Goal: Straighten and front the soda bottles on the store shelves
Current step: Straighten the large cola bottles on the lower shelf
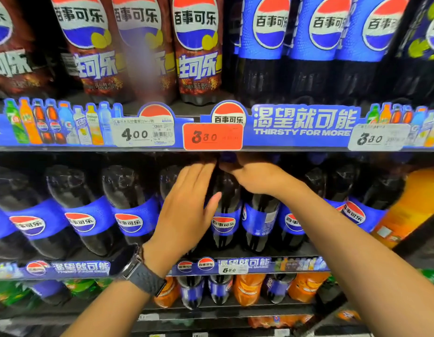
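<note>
- Cola bottle (223,215) on the middle shelf (271,254), centre of the row, logo facing forward, between the two hands.
- Right hand (254,177) clenched over the bottle's top just below the blue cap (227,157), fingers wrapped round the neck.
- Left hand (186,210) open and flat, palm towards the bottle's left shoulder, thumb lying on the dark plastic; not closed on anything.
- Watch (140,276) on the left wrist.
- Neighbour bottle (259,222) just to the right turned off-centre, label side showing rather than the logo; probably next to be turned.
- Likely heavy: large, full, dark liquid up to the shoulder.
- Plastic walls smooth and probably slick; some give under a squeeze, stiffest at neck and cap.
- Best hold judged to be the neck for twisting, with the flat palm on the shoulder to steady.
- Tall and narrow, so tipping into neighbours a risk if pulled from the top alone.
</note>
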